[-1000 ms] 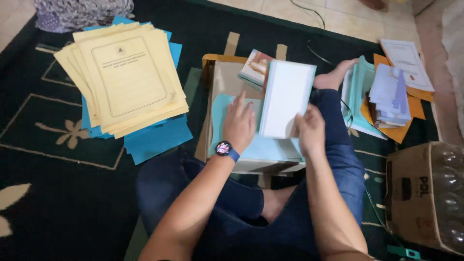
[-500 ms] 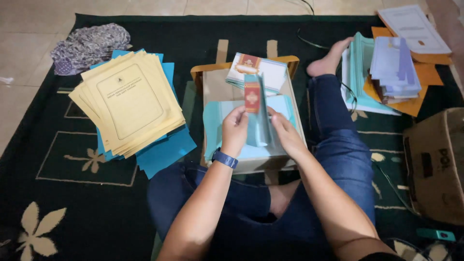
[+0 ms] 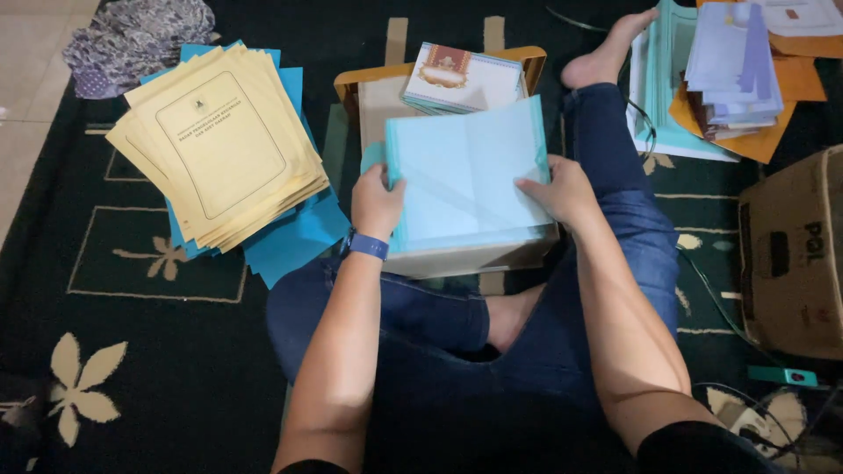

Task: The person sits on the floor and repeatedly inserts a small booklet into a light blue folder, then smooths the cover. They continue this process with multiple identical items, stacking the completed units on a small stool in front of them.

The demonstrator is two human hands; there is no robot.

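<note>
The pale blue folder [image 3: 465, 175], held on edge and seen nearly side-on half a second ago, now lies face up and squared on the small wooden desk [image 3: 439, 254] in front of the person's crossed legs, on top of what looks like a stack of like sheets. The left hand [image 3: 376, 204] clamps its left edge, thumb on top and fingers curled under; the right hand [image 3: 562, 189] presses the right edge with fingers spread, its grip closed on the folder too, though looser and flatter. A second ago the same hands held up a white sheet, which is now out of sight, perhaps inside the folder. That suggests one set has just been tucked in and closed, and the hands are now aligning it with the pile. At the far end of the desk rests a short stack of ornate-bordered certificates [image 3: 461, 77]. On the carpet [image 3: 176, 351] to the left, the fan of yellow covers [image 3: 219, 145] over blue sheets [image 3: 299, 237] lies untouched.
</note>
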